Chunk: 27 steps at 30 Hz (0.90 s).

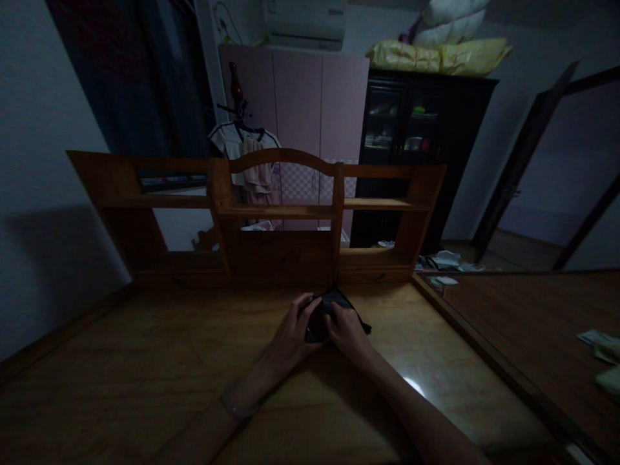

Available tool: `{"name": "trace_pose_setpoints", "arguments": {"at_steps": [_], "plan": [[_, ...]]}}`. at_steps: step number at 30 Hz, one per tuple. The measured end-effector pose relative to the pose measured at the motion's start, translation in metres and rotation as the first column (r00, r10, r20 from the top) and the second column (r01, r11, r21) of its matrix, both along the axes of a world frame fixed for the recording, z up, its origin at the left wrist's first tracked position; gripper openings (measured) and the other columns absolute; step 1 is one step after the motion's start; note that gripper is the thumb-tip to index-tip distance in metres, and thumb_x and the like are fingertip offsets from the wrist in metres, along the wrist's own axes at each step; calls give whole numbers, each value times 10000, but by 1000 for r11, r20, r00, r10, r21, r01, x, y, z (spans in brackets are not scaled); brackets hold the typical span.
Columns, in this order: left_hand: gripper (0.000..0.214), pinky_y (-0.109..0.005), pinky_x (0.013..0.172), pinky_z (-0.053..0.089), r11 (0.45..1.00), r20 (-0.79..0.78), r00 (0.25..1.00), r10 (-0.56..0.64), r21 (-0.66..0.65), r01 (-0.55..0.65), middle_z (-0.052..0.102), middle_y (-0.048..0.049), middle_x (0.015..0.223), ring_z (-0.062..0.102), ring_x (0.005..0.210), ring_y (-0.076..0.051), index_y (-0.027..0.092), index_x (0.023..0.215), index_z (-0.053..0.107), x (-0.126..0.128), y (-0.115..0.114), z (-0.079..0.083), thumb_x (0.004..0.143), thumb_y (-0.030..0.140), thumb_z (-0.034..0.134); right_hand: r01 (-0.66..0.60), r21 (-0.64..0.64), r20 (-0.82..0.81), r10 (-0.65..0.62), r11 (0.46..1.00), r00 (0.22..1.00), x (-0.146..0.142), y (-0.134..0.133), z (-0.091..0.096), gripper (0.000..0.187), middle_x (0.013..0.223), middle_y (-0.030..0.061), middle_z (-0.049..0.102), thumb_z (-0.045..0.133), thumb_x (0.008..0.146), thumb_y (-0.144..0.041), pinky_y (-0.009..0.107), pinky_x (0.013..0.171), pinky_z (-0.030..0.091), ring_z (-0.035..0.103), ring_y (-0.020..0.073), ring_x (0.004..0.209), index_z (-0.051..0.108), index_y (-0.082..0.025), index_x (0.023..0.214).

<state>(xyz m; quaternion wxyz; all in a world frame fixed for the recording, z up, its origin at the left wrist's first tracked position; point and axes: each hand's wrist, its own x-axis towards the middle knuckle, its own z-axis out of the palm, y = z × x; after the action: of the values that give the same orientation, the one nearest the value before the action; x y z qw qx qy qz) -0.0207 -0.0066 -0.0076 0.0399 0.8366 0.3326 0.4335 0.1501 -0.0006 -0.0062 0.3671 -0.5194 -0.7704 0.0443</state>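
Observation:
A small dark object, perhaps a black cloth or pouch (335, 301), lies on the wooden desk (145, 361) close to the shelf unit. My left hand (294, 329) curls around its left side, fingers closed on it. My right hand (345, 329) grips its right side, fingers bent over the top. Both hands meet on the object at the middle of the desk. The room is dim, so what the dark thing is stays unclear.
A low wooden shelf unit (271, 213) stands at the desk's back edge. A second wooden surface (533, 323) adjoins on the right, with papers (600, 342) at its right end. Behind are a pink wardrobe (310, 103), a dark cabinet (411, 135) and hanging clothes (252, 161).

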Motion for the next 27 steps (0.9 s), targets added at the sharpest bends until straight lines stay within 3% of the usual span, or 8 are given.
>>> {"name": "trace_pose_setpoints", "arguments": {"at_steps": [4,11,19,27], "plan": [[841,-470,1068,398,1000,-2,1000,1,-29,-1,331,-111,1364,366,1298,-280,265,1412,269,-4,-2,4,716,187,737,25,36,-21,-24,999,999,-3,-4,2,124,742,68,667,440,893,-177,241,575,342,608,170,640,563,-172,879],[967,-473,1087,374,998,-30,999,-31,-62,29,361,-120,1373,342,1321,-299,229,1433,230,-8,-1,3,648,294,792,70,15,32,-70,997,997,4,1,1,112,771,66,670,444,905,-185,241,602,361,631,186,692,555,-181,889],[899,-560,1105,300,997,-116,992,-52,44,57,395,-131,1404,368,1305,-295,202,1446,170,-8,5,0,742,318,717,33,61,54,-37,998,998,7,3,-1,91,820,53,672,450,926,-217,236,626,379,637,181,721,533,-189,900],[937,-545,1079,334,997,-145,989,12,73,-1,424,-143,1351,369,1291,-321,201,1464,157,-6,1,-5,733,330,730,2,65,58,-6,998,998,7,1,-1,56,795,47,673,490,909,-222,233,607,372,641,183,707,535,-192,893]]}}
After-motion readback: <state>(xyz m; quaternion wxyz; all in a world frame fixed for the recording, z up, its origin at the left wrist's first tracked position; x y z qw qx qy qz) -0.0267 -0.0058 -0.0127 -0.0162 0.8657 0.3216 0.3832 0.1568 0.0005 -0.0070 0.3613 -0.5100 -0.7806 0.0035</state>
